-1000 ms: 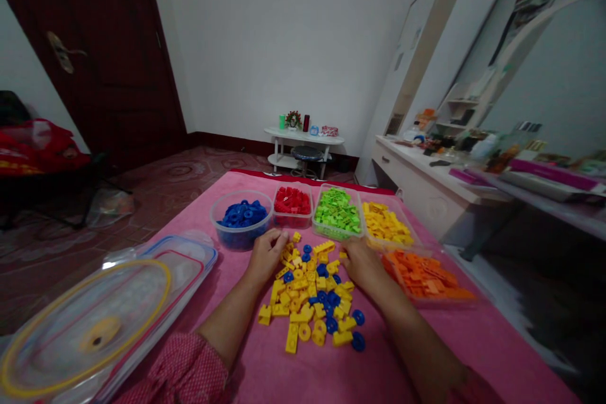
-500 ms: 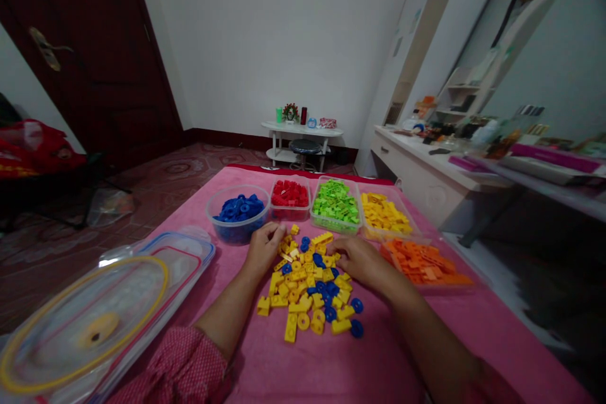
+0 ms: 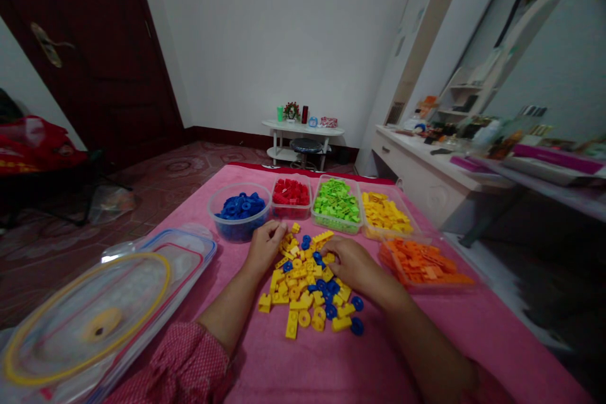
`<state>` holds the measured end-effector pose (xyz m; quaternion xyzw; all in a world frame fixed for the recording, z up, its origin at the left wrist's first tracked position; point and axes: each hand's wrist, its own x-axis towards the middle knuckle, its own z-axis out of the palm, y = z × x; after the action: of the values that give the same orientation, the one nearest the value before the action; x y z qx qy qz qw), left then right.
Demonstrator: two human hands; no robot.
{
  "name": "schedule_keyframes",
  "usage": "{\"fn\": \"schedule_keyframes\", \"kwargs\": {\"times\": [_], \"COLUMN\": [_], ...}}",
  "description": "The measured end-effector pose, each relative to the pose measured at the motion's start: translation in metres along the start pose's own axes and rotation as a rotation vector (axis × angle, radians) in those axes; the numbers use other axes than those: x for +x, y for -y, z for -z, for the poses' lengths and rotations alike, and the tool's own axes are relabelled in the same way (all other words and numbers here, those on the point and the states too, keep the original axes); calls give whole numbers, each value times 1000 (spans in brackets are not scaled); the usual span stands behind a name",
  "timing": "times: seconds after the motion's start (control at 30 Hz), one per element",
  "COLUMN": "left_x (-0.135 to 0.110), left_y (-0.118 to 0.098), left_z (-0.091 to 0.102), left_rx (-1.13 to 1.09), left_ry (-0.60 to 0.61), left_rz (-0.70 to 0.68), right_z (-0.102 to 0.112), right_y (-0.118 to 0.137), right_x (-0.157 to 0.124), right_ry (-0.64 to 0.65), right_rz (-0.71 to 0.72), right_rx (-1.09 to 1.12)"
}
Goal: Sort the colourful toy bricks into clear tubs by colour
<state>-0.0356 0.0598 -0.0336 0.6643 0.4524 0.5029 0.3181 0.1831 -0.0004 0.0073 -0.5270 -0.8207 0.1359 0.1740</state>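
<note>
A loose heap of yellow toy building pieces (image 3: 296, 278), bricks and rings, with blue wheel-like pieces (image 3: 330, 293) mixed in, lies on the pink cloth (image 3: 293, 372). My left hand (image 3: 264, 246) rests at the heap's upper left edge, thumb and fingers slightly apart, nothing visible in them. From the right, my right hand (image 3: 350, 263) reaches over the heap. Its fingers are bent and drawn together at the pieces near the upper right; whatever is between the fingertips is hidden.
Behind the heap stand a round tub of blue pieces (image 3: 240, 233) and boxes of red (image 3: 291, 211), green (image 3: 336, 225) and yellow pieces (image 3: 388, 237). An orange-piece box (image 3: 428, 287) is at the right. Clear lids (image 3: 189, 278) lie at the left.
My right hand has shifted slightly left and inward over the heap, with its fingers drawn closer together. My left hand stays in nearly the same place.
</note>
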Motion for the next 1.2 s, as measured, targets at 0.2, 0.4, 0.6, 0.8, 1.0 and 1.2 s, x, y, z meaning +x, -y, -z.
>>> {"fn": "schedule_keyframes", "kwargs": {"times": [0.2, 0.4, 0.6, 0.8, 1.0, 1.2], "left_x": [1, 1, 2, 1, 1, 0], "left_y": [1, 0, 1, 3, 5, -1], "left_z": [-1, -2, -2, -2, -2, -2], "left_rx": [-3, -15, -18, -3, -24, 113], "left_ry": [-17, -26, -33, -38, -42, -27], "left_rz": [-5, -8, -4, -9, 5, -100], "right_z": [39, 107, 62, -2, 12, 22], "right_y": [-9, -31, -1, 16, 4, 18], "right_x": [5, 12, 10, 12, 6, 0], "right_ry": [-72, -277, -237, 8, -19, -116], "right_rz": [-123, -387, -251, -111, -321, -315], "right_rx": [-103, -377, -257, -69, -250, -367]}}
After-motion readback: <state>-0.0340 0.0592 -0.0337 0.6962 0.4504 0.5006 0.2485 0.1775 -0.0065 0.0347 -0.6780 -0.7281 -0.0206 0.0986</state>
